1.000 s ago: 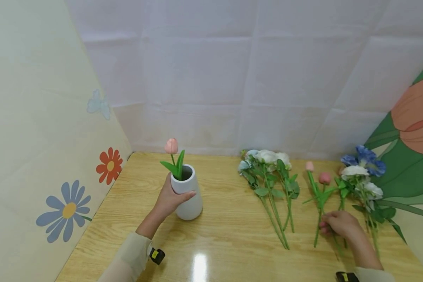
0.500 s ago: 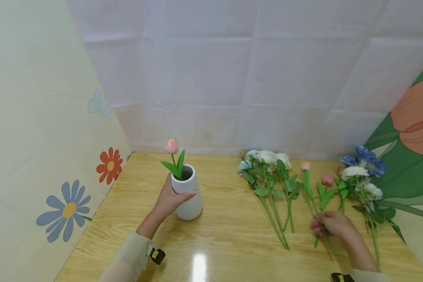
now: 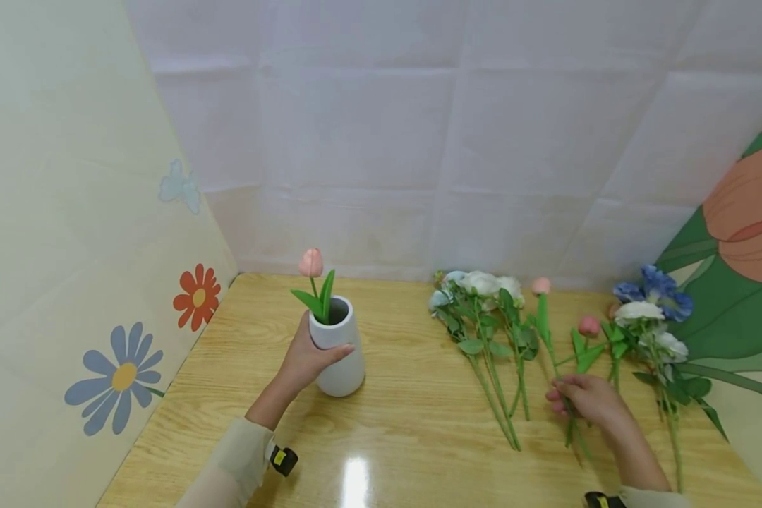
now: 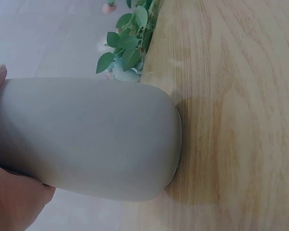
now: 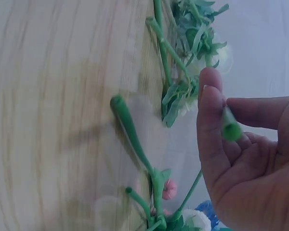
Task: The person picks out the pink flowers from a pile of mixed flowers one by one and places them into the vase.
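My left hand grips the upper part of a white vase, thumb across its front. The vase stands upright on the table, as the left wrist view also shows. A pink tulip with green leaves rises from its mouth. At the right, my right hand pinches the stem of a second pink tulip; in the right wrist view the cut end of that stem points at the camera. Just beyond the hand, a darker pink tulip lies on the table.
White and pale blue flowers with long leafy stems lie on the table right of the vase. Farther right lie a blue flower and white ones. A pale cloth wall closes off the back.
My right hand has moved left with the tulip, drawing it away from the darker pink one; its bloom now sits farther left and higher. The left hand and vase have stayed in place.
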